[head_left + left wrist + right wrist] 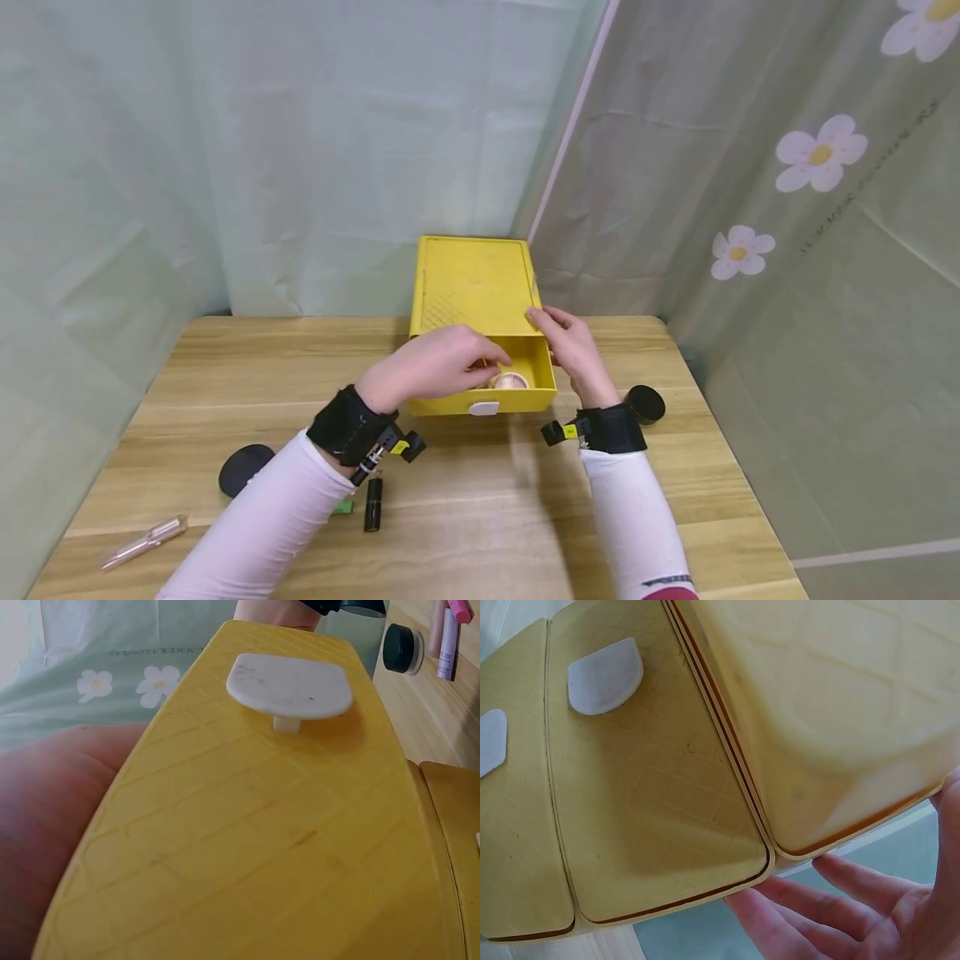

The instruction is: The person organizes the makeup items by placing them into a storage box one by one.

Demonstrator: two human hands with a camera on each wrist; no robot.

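Note:
A yellow drawer cabinet (476,279) stands at the back of the table, its top drawer (534,358) pulled out. My left hand (442,360) reaches over the drawer's front, thumb and forefinger down inside. Close to those fingertips lies a pale round thing (512,381); whether they hold it is unclear. The drawer's front (247,825) with its white knob (292,686) hides the left fingers in the left wrist view. My right hand (573,346) rests against the cabinet's right side, thumb at the top edge. In the right wrist view its extended fingers (832,904) touch the side.
Lower drawers with white knobs (606,676) are closed. A black-lidded jar (645,404) stands right of the cabinet. At left lie a black round thing (243,469), a clear slim tube (146,540), a black tube (373,504) and a green piece (342,507).

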